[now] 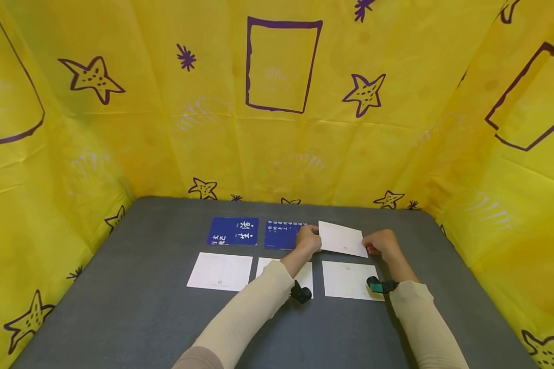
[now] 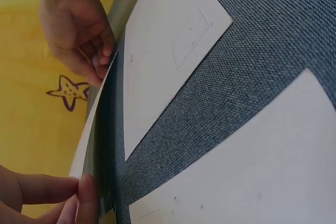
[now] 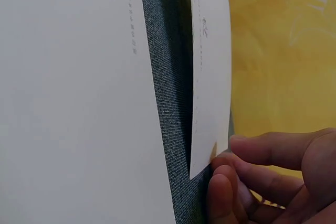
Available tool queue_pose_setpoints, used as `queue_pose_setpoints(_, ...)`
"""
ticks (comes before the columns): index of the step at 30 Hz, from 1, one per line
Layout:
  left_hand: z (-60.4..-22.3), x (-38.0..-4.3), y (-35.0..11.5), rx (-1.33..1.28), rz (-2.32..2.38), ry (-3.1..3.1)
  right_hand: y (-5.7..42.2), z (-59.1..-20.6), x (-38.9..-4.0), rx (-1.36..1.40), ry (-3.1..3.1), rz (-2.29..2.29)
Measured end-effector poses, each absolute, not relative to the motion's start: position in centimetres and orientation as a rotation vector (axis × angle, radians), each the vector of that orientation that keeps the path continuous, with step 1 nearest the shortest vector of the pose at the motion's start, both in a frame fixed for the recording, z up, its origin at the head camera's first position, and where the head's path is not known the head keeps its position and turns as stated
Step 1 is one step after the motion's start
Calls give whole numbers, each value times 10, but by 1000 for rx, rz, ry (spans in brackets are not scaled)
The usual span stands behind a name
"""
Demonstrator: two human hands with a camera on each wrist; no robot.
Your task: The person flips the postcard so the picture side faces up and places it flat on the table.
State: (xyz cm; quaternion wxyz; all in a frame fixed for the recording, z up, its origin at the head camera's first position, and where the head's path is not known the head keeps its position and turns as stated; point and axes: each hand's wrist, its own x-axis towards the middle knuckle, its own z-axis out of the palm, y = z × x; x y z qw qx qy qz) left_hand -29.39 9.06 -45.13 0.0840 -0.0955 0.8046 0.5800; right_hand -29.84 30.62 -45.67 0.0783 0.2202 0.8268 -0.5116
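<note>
Both hands hold a white-backed postcard (image 1: 342, 240) in the back row, tilted up from the dark table. My left hand (image 1: 308, 240) pinches its left edge between thumb and fingers. At the opposite edge, the right hand (image 1: 382, 242) grips near a lower corner, thumb and fingertips on the card (image 3: 211, 77) in the right wrist view. To the left lie two blue postcards with white characters, one at the far left (image 1: 233, 231) and another (image 1: 277, 237) partly covered by my left hand. In the left wrist view the held card appears nearly edge-on.
In the front row, white-backed postcards lie at the left (image 1: 219, 271), middle (image 1: 307, 277) and right (image 1: 348, 279); the forearms pass over the last two. A yellow patterned curtain (image 1: 277, 138) encloses the dark grey table (image 1: 120, 307) at the back and sides.
</note>
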Motion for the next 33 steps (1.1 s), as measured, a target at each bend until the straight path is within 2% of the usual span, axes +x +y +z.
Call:
queue_pose_setpoints(14,-452,-292,85,-358,1709,2407,303,-465,-298,686,2529,-1485)
queue_pose_setpoints(33,-448,-294,80,-390,1706,2466,299,-453,-294,700,2467,-1641)
